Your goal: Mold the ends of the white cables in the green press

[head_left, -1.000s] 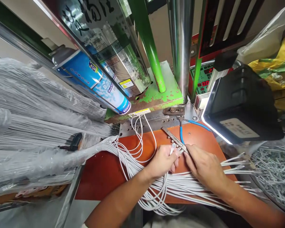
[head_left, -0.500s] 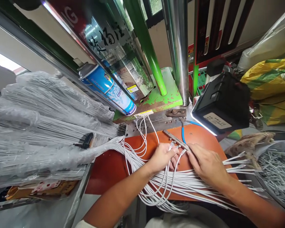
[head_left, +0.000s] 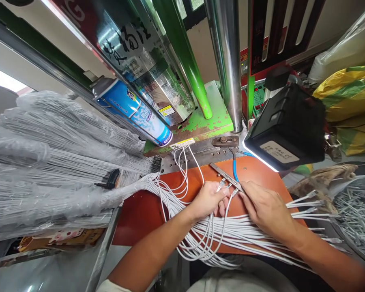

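My left hand point(head_left: 208, 199) grips several thin white cables, their small metal-tipped ends point(head_left: 222, 184) sticking out past my fingers beside a slotted metal bar point(head_left: 226, 177). That bar lies on an orange-brown work pad point(head_left: 140, 219). The fingertips of my right hand point(head_left: 263, 207) are at the bar's near end, and I cannot tell whether they grip it. A large bundle of white cables point(head_left: 231, 235) runs under both hands and wrists. Another metal-tipped cable end point(head_left: 234, 192) lies just left of my right hand.
A press stands ahead, with a steel column point(head_left: 226, 61), green base point(head_left: 200, 125) and blue hose point(head_left: 235, 172). Left are plastic-wrapped cable bundles point(head_left: 48, 162) and a spray can point(head_left: 134, 111). Right are a black lamp box point(head_left: 287, 125) and a bin of cable pieces point(head_left: 359, 215).
The view has shifted slightly, so the machine sits differently in frame. My left hand has moved a little up toward the metal bar, bringing the cable ends closer to it.
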Demonstrator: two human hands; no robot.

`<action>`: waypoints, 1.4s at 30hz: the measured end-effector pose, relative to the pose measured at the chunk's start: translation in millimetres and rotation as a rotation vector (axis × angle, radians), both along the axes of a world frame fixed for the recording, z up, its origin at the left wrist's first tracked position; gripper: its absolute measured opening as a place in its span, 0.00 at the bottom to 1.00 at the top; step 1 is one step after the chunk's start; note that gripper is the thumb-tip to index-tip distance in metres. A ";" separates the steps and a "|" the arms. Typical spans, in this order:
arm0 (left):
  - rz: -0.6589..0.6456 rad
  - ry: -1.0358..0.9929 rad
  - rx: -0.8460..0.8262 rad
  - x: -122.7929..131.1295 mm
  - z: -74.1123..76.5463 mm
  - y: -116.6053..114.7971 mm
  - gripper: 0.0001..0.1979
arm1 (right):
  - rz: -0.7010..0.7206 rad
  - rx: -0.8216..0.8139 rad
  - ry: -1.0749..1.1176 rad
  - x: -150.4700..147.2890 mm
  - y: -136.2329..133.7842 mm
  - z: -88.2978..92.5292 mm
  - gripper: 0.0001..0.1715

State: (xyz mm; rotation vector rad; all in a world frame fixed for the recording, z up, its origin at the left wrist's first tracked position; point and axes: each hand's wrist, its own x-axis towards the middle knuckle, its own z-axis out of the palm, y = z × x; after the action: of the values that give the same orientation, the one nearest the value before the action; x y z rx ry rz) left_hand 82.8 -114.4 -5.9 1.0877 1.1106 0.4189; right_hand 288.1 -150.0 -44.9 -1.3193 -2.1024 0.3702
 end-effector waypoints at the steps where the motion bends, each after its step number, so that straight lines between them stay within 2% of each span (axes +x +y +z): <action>1: -0.004 0.010 -0.002 0.9 -0.1 0.2 0.22 | 0.017 0.008 -0.002 0.2 0.4 -0.3 0.13; 15: 0.104 0.003 -0.026 10.3 -7.3 -1.5 0.21 | 0.157 -0.046 0.056 8.5 5.1 1.5 0.14; 18: -0.047 -0.017 -0.065 1.9 -0.5 1.6 0.23 | 0.103 0.009 0.017 6.0 1.8 -1.7 0.15; 20: -0.087 0.049 0.019 -6.9 5.7 3.1 0.24 | 0.031 0.048 -0.032 3.6 -1.2 -4.0 0.16; 23: 0.146 0.208 0.317 -17.9 10.9 0.8 0.24 | -0.019 0.024 -0.065 2.1 -3.0 -5.8 0.17; 24: 0.216 0.216 0.362 -20.0 10.6 -1.3 0.23 | -0.021 0.009 -0.057 2.2 -2.7 -5.8 0.18; 26: 0.265 0.168 0.312 -21.7 7.5 -6.5 0.21 | -0.026 -0.013 -0.041 2.8 -1.2 -5.6 0.18; 29: 0.247 0.120 0.176 -19.9 0.5 -11.9 0.18 | -0.027 -0.020 -0.040 2.9 0.9 -5.2 0.19; 34: 0.196 0.177 0.178 -14.6 -5.6 -7.0 0.15 | 0.018 0.008 -0.048 1.1 1.2 -3.2 0.17; 40: 0.251 0.139 0.166 -7.1 -7.4 -1.6 0.16 | 0.125 -0.012 -0.007 3.5 0.5 -1.6 0.13; 42: 0.179 0.105 0.100 -8.6 -4.0 1.6 0.18 | 0.127 -0.020 0.014 4.6 0.4 -2.2 0.14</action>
State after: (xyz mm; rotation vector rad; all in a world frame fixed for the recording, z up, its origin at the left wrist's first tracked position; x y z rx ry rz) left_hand 74.2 -112.7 -9.9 1.1115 1.2968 0.5691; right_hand 292.7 -149.6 -47.1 -1.1937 -2.1818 0.4542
